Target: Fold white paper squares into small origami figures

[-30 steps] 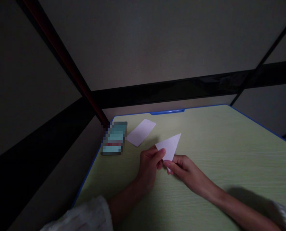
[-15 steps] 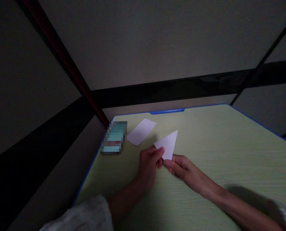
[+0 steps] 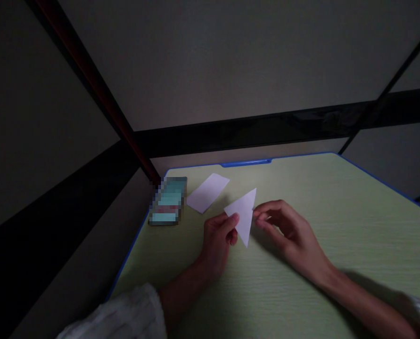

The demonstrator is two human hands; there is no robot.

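Note:
A small white folded paper (image 3: 242, 212), triangular in outline, is held above the table. My left hand (image 3: 219, 242) pinches its left side, with the thumb on top and the other fingers curled beneath. Just beyond the paper's right edge is my right hand (image 3: 291, 233), its fingers bent and slightly apart, holding nothing I can see. Its fingertips are very near that edge; whether they touch it I cannot tell. A second white paper (image 3: 208, 193), a flat strip, lies on the table behind my left hand.
A phone (image 3: 168, 201) with a lit, blurred screen lies at the table's left edge. The pale wood-grain table (image 3: 337, 212) has a blue rim and a blue handle-like piece (image 3: 246, 163) at its back. Grey panels (image 3: 231, 61) with a dark band stand close behind and to the left.
My right hand has let go of the folded paper's lower corner and moved up and right, its fingers loosening. The lower point of the paper now shows. My left hand keeps its pinch.

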